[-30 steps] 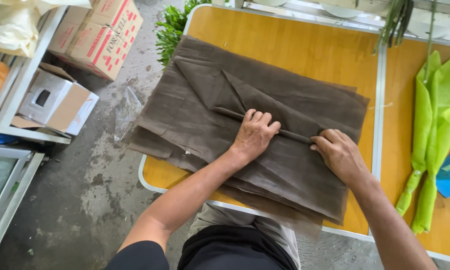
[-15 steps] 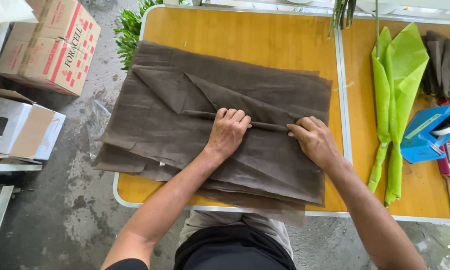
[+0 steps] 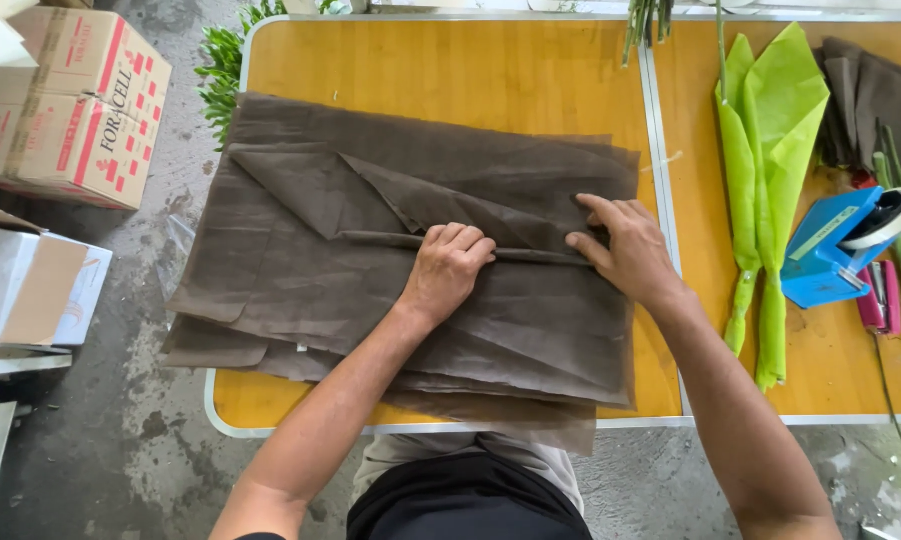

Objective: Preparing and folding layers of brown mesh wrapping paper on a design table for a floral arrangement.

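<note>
A stack of dark brown wrapping sheets lies across the wooden table, its left edge hanging over the table's side and its near edge drooping past the front rim toward the person's body. The top sheet is folded into a long slanting pleat that runs through the middle of the stack. The left hand sits curled on that pleat, fingers bent under and knuckles up, pressing the fold flat from above. The right hand rests just to the right on the same fold line, its grip pressed together: fingers laid close over the paper's ridge and the thumb below it, pinching the pleat between them. The two hands are near each other but do not touch. Left of the table, on the concrete floor, stands a tan cardboard carton with red print and a grid of small red squares on its side. Nearer, an open white and brown box shows a dark cut-out hole in its end flap. On the adjoining table to the right lie folded bright green sheets, a blue tape dispenser with a pale label strip and a white roll, and a small pink stapler just beside it.
</note>
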